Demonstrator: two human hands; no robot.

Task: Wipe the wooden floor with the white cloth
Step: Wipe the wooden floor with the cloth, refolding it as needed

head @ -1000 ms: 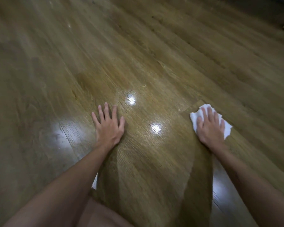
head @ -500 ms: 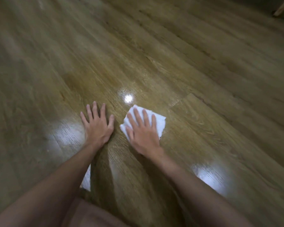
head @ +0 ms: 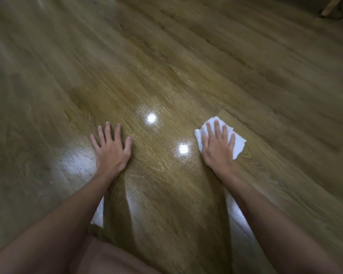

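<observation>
The wooden floor (head: 166, 66) of brown planks fills the view, glossy with bright light reflections between my hands. My right hand (head: 218, 147) lies flat, fingers spread, pressing down on the crumpled white cloth (head: 239, 144), which shows around my fingers at the right of centre. My left hand (head: 111, 151) rests palm down on the bare floor to the left, fingers apart, holding nothing. Both forearms reach in from the bottom of the frame.
A pale wooden leg or stick (head: 329, 6) pokes in at the top right corner beside a dark object. My knee (head: 111, 258) shows at the bottom centre. A plank seam (head: 222, 110) runs just beyond the cloth.
My right hand has slid the cloth to the right, away from my left hand, after sweeping left toward it half a second ago. My left hand has stayed planted.
</observation>
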